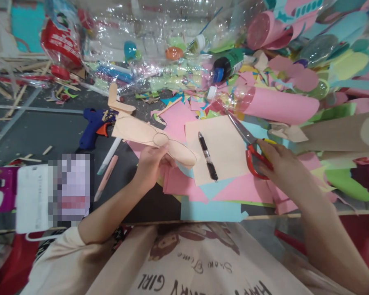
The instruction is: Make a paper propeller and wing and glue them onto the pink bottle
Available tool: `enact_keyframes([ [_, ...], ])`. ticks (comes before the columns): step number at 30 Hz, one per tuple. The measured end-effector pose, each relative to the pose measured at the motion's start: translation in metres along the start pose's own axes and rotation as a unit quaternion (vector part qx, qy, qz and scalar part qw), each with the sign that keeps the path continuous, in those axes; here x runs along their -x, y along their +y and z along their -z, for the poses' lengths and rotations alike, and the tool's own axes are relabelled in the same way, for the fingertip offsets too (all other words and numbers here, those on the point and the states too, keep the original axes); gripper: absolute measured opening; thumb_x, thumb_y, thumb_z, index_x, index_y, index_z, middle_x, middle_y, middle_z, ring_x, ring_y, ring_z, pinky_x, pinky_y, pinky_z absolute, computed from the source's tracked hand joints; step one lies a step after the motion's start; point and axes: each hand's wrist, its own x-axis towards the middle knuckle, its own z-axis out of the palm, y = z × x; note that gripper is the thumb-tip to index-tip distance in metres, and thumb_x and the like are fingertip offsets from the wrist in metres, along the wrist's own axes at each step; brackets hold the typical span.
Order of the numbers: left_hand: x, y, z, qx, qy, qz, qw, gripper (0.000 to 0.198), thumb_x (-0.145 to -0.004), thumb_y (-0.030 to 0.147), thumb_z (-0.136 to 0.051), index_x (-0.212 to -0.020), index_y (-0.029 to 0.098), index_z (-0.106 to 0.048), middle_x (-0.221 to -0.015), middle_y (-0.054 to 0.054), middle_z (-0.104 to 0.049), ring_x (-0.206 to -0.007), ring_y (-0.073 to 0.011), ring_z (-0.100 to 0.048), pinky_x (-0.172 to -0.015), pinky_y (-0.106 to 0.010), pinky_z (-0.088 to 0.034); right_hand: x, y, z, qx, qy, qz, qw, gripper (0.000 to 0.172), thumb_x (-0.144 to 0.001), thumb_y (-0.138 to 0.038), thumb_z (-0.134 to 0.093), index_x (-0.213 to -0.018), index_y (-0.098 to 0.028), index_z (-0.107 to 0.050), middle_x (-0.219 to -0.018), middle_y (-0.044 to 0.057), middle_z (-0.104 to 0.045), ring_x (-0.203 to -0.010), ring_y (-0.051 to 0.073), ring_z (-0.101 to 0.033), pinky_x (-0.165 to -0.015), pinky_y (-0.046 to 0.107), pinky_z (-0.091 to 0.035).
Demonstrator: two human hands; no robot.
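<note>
My left hand (153,164) pinches a tan paper cutout (135,130) marked with a drawn circle and long petal-like outlines; its right end is cut round. On the right, my right hand (279,159) is closed around the handles of a pair of scissors (241,129), red outside and yellow inside. The scissors' blades point up and left, over the edge of a tan paper sheet (224,135). A black pen (207,155) lies on that sheet between my hands. Another small tan cutout (119,102), bent in shape, rests just beyond the held piece.
A blue glue gun (92,127) lies left, near two markers (106,178). A phone-like object (75,186) and a white device (33,196) sit at the front left. Pink-wrapped bottle (279,102), green bottle (229,64), clear plastic and paper scraps crowd the back and right.
</note>
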Motion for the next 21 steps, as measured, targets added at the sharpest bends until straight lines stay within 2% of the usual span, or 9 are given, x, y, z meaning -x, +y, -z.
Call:
enact_keyframes([
  [2,0.0,0.0,0.0,0.002,0.002,0.001,1.0,0.025,-0.062,0.037,-0.071,-0.055,0.016,-0.058,-0.044,0.001,-0.057,-0.044,-0.0107,-0.055,-0.047,-0.022,-0.045,-0.009,-0.004,0.001,0.008,0.002,-0.033,0.999,0.062,-0.081,-0.024,-0.054,-0.142,-0.022,-0.043,-0.1,0.015,-0.059,-0.082,0.03,-0.059,-0.065,0.04,-0.049],
  [4,0.0,0.0,0.0,0.008,0.007,0.01,1.0,0.024,-0.061,0.036,-0.072,-0.057,0.016,-0.058,-0.048,0.001,-0.06,-0.047,-0.0106,-0.056,-0.05,-0.023,-0.045,-0.021,-0.008,0.007,-0.002,-0.037,-0.062,0.997,0.067,-0.077,-0.025,-0.057,-0.142,-0.021,-0.045,-0.092,0.011,-0.054,-0.071,0.025,-0.053,-0.06,0.036,-0.044],
  [6,-0.001,0.0,0.0,0.02,0.015,0.029,0.999,0.024,-0.063,0.037,-0.07,-0.058,0.017,-0.056,-0.049,0.001,-0.06,-0.05,-0.0108,-0.058,-0.054,-0.023,-0.047,-0.03,-0.011,0.014,-0.025,-0.079,-0.06,0.995,0.065,-0.078,-0.023,-0.056,-0.142,-0.02,-0.047,-0.088,0.01,-0.05,-0.066,0.023,-0.049,-0.06,0.034,-0.041],
  [8,-0.002,0.0,0.0,0.038,0.022,0.045,0.998,0.023,-0.066,0.037,-0.066,-0.059,0.018,-0.055,-0.049,0.001,-0.06,-0.051,-0.0118,-0.059,-0.058,-0.024,-0.049,-0.035,-0.012,0.019,-0.047,-0.09,-0.048,0.994,0.059,-0.077,-0.02,-0.055,-0.135,-0.019,-0.053,-0.089,0.011,-0.05,-0.067,0.023,-0.048,-0.061,0.034,-0.039],
  [11,-0.003,0.002,-0.002,0.057,0.02,0.051,0.997,0.022,-0.072,0.037,-0.057,-0.062,0.018,-0.054,-0.048,-0.002,-0.061,-0.054,-0.0157,-0.065,-0.06,-0.026,-0.051,-0.036,-0.014,0.02,-0.076,-0.07,-0.045,0.994,0.043,-0.079,-0.017,-0.053,-0.122,-0.02,-0.059,-0.092,0.013,-0.053,-0.073,0.025,-0.052,-0.064,0.036,-0.039],
  [15,-0.002,0.001,-0.004,0.042,0.015,0.053,0.998,0.024,-0.076,0.037,-0.05,-0.064,0.017,-0.055,-0.053,-0.007,-0.067,-0.066,-0.022,-0.071,-0.064,-0.03,-0.054,-0.028,-0.014,0.02,-0.133,-0.051,-0.093,0.985,0.031,-0.082,-0.018,-0.053,-0.111,-0.024,-0.063,-0.095,0.014,-0.061,-0.081,0.028,-0.059,-0.069,0.039,-0.041],
  [18,-0.003,-0.004,-0.001,0.023,0.016,0.058,0.998,0.032,-0.079,0.043,-0.051,-0.057,0.019,-0.052,-0.049,-0.008,-0.065,-0.071,-0.0239,-0.072,-0.069,-0.032,-0.056,-0.019,-0.016,0.026,-0.277,-0.059,-0.115,0.952,0.03,-0.082,-0.023,-0.057,-0.112,-0.026,-0.062,-0.101,0.011,-0.067,-0.086,0.026,-0.063,-0.076,0.041,-0.047],
  [19,-0.003,-0.006,0.0,0.016,0.012,0.059,0.998,0.036,-0.079,0.046,-0.051,-0.055,0.02,-0.051,-0.049,-0.008,-0.064,-0.071,-0.0241,-0.072,-0.07,-0.032,-0.056,-0.016,-0.018,0.029,-0.338,-0.061,-0.116,0.932,0.031,-0.082,-0.029,-0.061,-0.112,-0.027,-0.061,-0.097,0.008,-0.068,-0.081,0.024,-0.064,-0.073,0.039,-0.049],
  [21,-0.004,-0.009,0.002,-0.001,-0.002,0.062,0.998,0.04,-0.078,0.051,-0.053,-0.053,0.02,-0.052,-0.05,-0.007,-0.066,-0.072,-0.0237,-0.072,-0.072,-0.031,-0.056,-0.01,-0.027,0.036,-0.439,-0.057,-0.114,0.889,0.034,-0.077,-0.043,-0.067,-0.107,-0.028,-0.061,-0.078,0.002,-0.065,-0.063,0.019,-0.06,-0.057,0.033,-0.05],
])
